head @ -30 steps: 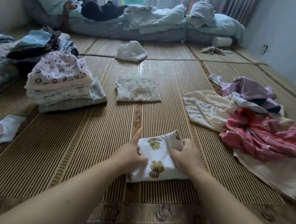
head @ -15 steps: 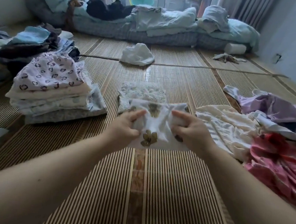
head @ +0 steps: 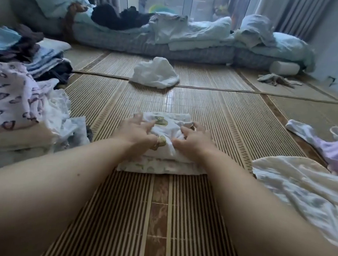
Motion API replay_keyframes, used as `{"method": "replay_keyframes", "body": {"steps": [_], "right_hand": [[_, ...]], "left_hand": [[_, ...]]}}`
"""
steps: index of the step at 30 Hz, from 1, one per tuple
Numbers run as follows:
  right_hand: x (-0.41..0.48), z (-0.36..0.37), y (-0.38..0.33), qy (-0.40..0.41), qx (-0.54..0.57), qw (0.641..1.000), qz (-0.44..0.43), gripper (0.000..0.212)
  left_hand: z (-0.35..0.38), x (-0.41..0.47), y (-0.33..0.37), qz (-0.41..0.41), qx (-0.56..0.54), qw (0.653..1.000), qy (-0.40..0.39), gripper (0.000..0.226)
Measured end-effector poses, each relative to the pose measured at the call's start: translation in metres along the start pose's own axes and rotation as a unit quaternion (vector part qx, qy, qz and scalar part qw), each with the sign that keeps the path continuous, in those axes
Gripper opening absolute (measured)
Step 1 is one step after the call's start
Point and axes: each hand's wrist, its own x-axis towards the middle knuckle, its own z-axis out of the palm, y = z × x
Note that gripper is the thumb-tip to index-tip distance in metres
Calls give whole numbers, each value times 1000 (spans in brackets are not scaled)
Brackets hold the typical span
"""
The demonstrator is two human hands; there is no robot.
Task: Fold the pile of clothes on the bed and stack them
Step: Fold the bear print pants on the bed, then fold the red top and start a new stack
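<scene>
White bear-printed folded cloth [head: 167,128] is being pressed onto the cream floral folded cloth [head: 157,167] by the left hand [head: 137,132], fingers [head: 138,120] spread, and pinched by the right hand [head: 195,139], fingers curled.

Bear-print garment [head: 164,125] moved. One second back it lay flat on mat [head: 158,217], close to person. Half second back it hung in air, pinched between both hands. Now it sits on top of folded floral piece [head: 161,166], farther out on mat, cloth bunched in middle. Left hand [head: 139,130] and right hand [head: 195,137] came down with it and rest on top. Blur hides whether fingers still pinch.
</scene>
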Motion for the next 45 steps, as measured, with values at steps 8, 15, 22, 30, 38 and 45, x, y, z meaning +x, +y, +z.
{"method": "replay_keyframes", "body": {"steps": [8, 15, 22, 30, 38, 45], "right_hand": [[-39, -4, 2, -48, -92, 995, 4, 85], [-153, -2, 0, -84, -84, 993, 6, 80], [-281, -29, 18, 57, 55, 997, 6, 88], [-388, -81, 91, 146, 95, 982, 78, 74], [-417, -114, 190, 285, 22, 943, 173, 58], [-416, -129, 265, 323, 39, 892, 313, 62]], "left_hand": [[21, -41, -5, 25, 39, 998, -38, 73], [26, -151, -1, -1, 45, 994, -101, 87], [6, -231, 55, 23, -66, 997, 40, 78], [56, -306, 194, 200, -1, 977, -68, 74], [118, -305, 295, 291, 6, 953, -83, 85], [148, -266, 348, 209, -70, 973, -68, 70]]}}
